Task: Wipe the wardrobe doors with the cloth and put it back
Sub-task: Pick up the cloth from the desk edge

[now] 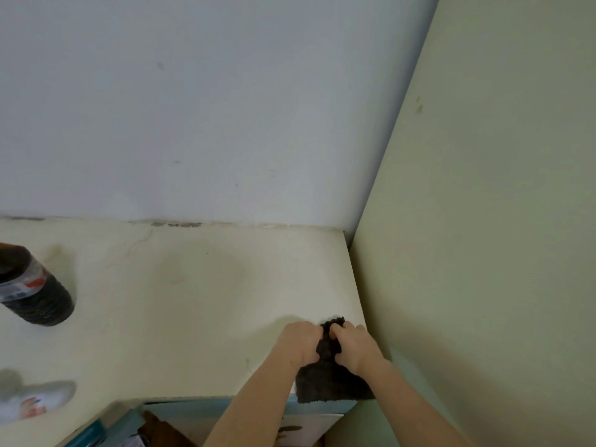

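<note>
A dark fuzzy cloth [329, 379] lies at the right front corner of a cream cabinet top [193, 301], with its lower part draped over the front edge. My left hand [301, 343] grips the cloth's upper part from the left. From the right, my right hand [353, 345] grips the same bunched part. A pale green panel [483, 221], which may be the wardrobe side, rises directly to the right of the cloth.
A dark plastic bottle [35, 288] with a label stands at the left of the cabinet top. A blurred white object [32, 398] lies near the front left edge. A grey-white wall [209, 108] stands behind. Below the front edge is a teal-edged opening [209, 411].
</note>
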Motion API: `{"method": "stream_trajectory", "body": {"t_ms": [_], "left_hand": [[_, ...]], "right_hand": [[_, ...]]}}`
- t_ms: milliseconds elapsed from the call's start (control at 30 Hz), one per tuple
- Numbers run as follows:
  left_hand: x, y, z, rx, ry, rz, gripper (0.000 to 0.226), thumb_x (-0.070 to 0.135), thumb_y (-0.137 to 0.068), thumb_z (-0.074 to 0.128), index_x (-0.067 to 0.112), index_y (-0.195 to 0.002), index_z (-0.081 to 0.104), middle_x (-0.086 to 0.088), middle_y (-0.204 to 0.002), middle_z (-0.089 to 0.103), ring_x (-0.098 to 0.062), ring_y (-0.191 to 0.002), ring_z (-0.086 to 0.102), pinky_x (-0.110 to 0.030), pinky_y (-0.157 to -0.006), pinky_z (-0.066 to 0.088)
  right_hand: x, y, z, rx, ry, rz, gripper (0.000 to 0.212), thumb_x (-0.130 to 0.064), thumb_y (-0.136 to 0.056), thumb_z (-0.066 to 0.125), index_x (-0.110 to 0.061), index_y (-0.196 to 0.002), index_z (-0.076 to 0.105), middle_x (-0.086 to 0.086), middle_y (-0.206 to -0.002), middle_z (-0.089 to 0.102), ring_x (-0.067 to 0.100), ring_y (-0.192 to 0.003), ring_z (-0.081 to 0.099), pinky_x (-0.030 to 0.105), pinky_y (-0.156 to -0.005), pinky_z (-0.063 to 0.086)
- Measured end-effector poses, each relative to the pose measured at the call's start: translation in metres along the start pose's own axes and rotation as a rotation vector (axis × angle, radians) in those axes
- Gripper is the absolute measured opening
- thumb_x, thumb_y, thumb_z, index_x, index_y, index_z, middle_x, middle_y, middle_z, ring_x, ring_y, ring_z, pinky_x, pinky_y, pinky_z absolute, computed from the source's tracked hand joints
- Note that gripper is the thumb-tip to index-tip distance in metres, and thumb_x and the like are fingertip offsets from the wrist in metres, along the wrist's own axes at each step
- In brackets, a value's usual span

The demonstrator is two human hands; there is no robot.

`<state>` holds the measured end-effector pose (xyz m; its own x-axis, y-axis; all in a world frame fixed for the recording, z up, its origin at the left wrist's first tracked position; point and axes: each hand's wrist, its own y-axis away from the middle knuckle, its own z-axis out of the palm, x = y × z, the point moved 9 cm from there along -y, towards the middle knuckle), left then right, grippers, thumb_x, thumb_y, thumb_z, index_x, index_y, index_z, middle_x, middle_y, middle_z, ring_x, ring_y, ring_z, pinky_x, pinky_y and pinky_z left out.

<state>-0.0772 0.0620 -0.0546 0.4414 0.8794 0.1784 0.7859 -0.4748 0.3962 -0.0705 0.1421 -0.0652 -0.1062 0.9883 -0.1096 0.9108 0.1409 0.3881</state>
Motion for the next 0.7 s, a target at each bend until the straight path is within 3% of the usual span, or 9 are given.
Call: {"method": "stream_trajectory", "body": {"t_ms": [200, 300, 500, 700], "left_hand": [[0.014, 0.028, -0.023, 0.014, -0.048, 0.004, 0.034, 0.029, -0.082, 0.055, 0.013, -0.112, 0.054, -0.012, -0.11, 0.063, -0.03, -0.099, 0.059, -0.035, -0.076, 0.042], [0.028, 0.046, -0.044, -0.023, -0.052, -0.042, 0.044, 0.033, -0.081, 0.058, 0.014, -0.121, 0.052, -0.011, -0.118, 0.06, -0.027, -0.107, 0.056, -0.035, -0.083, 0.042], [0.075, 0.105, -0.047, -0.16, -0.007, -0.194, 0.051, 0.027, -0.077, 0.064, 0.011, -0.125, 0.056, -0.011, -0.127, 0.058, -0.026, -0.113, 0.056, -0.032, -0.08, 0.044], [0.163, 0.167, -0.042, -0.122, -0.037, -0.231, 0.052, 0.024, -0.078, 0.063, 0.014, -0.129, 0.053, -0.01, -0.132, 0.054, -0.026, -0.119, 0.052, -0.035, -0.093, 0.044]], "right_hand": [[-0.013, 0.036, -0.023, 0.099, -0.038, -0.013, 0.03, -0.012, -0.088, 0.048, -0.01, -0.118, 0.047, 0.015, -0.125, 0.051, 0.033, -0.114, 0.05, 0.04, -0.087, 0.044], [-0.011, 0.067, -0.048, 0.146, -0.072, -0.027, 0.029, -0.014, -0.088, 0.049, -0.008, -0.116, 0.046, 0.018, -0.122, 0.052, 0.034, -0.112, 0.052, 0.04, -0.085, 0.044], [-0.013, 0.154, -0.061, 0.16, -0.098, -0.136, 0.034, -0.013, -0.086, 0.054, -0.004, -0.118, 0.047, 0.023, -0.122, 0.052, 0.039, -0.11, 0.052, 0.042, -0.084, 0.044], [0.022, 0.253, -0.048, 0.206, -0.072, -0.157, 0.034, -0.014, -0.087, 0.052, -0.003, -0.119, 0.045, 0.024, -0.121, 0.052, 0.04, -0.109, 0.053, 0.045, -0.086, 0.046]]}}
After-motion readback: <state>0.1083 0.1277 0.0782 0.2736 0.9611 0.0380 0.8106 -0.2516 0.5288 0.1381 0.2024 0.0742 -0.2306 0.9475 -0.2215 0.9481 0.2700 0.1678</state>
